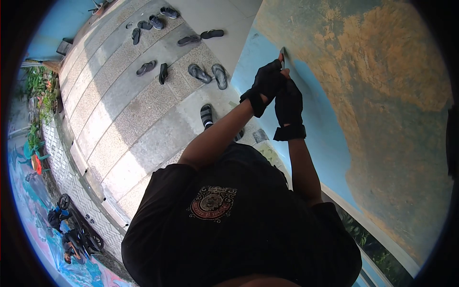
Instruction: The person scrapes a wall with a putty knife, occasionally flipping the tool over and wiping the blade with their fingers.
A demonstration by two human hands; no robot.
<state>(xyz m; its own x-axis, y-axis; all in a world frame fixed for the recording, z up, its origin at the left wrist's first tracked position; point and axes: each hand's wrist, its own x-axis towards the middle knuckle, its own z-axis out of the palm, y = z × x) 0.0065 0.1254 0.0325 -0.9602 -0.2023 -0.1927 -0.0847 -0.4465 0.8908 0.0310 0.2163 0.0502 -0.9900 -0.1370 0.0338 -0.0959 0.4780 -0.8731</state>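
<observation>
Both my hands wear black fingerless gloves and come together at a wall on the right, part light blue, part patchy brown and grey. My left hand is closed at the front, around a thin scraper whose narrow metal blade lies against the wall. Just beside and behind it, my right hand is closed on the same tool, its thumb near the left fingers. The gloves hide the scraper's handle. The blade's tip is close to where the blue paint borders the brown surface.
Several sandals and dark shoes lie scattered on the striped paved floor. My sandalled foot stands near the wall's base. At the far left are plants, a green chair and a motorbike.
</observation>
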